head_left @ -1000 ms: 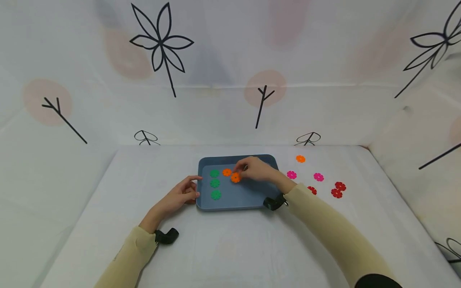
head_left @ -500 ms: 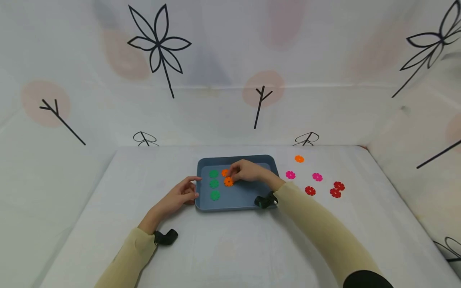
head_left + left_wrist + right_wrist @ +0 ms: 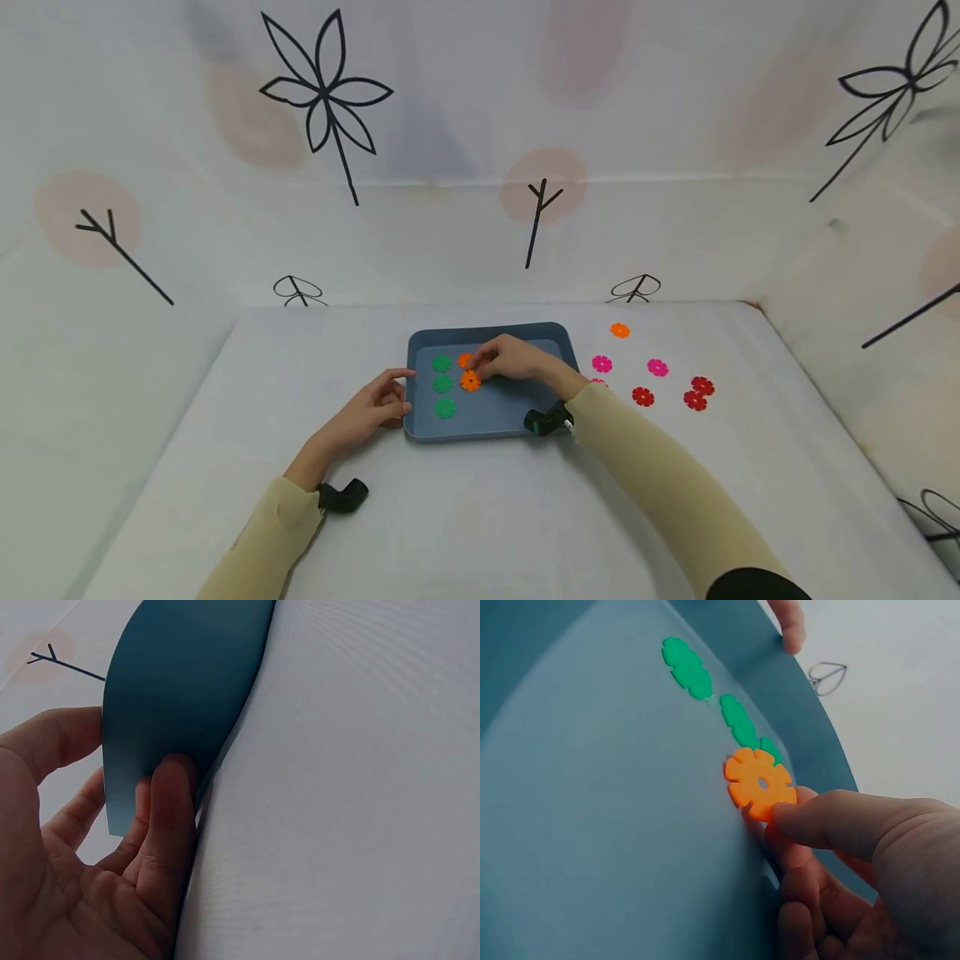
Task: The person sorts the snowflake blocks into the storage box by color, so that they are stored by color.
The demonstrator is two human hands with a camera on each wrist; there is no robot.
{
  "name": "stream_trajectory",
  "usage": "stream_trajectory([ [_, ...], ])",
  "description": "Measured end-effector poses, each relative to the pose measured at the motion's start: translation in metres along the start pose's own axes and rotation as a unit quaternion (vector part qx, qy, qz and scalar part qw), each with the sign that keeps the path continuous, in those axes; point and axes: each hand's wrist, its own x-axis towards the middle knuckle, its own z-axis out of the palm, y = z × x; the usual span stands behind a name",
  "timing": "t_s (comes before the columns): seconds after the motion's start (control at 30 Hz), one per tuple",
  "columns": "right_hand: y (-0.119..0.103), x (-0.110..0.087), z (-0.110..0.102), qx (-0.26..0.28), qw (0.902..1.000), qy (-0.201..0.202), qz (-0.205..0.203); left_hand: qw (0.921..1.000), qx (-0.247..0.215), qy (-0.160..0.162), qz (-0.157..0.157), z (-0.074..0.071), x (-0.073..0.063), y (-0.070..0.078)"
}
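My right hand (image 3: 512, 357) is low over the blue-grey tray (image 3: 480, 429), pinching an orange flower-shaped disc (image 3: 761, 784) between thumb and fingertips. A second orange disc (image 3: 464, 361) lies just behind it, partly covered by the fingers in the head view. To the left, three green flower discs (image 3: 442, 384) form a column on the tray. My left hand (image 3: 372, 406) holds the tray's left side. Its index finger reaches the rim while the thumb (image 3: 174, 795) presses the outer wall in the left wrist view.
Right of the tray, on the white cloth (image 3: 465, 517), lie an orange disc (image 3: 620, 331), pink discs (image 3: 657, 367) and red discs (image 3: 642, 397). Another pink disc is mostly hidden by the right sleeve (image 3: 645, 467). A patterned white backdrop (image 3: 435, 242) rises behind the table.
My right hand has moved left with the orange disc, bringing it from the right of the other orange disc to just in front of it. The left hand stays at the tray's edge.
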Motion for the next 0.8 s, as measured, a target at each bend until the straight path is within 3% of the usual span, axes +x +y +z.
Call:
stream_trajectory([
  [0.47,0.0022,0.0003,0.0004,0.025,0.9995,0.01,0.014,1.0,0.001,0.002,-0.004,-0.0001,-0.0003,0.0003],
  [0.8,0.0017,-0.0052,-0.002,0.05,0.9987,0.012,0.003,1.0,-0.005,-0.001,0.0,0.0004,-0.0004,0.0004],
])
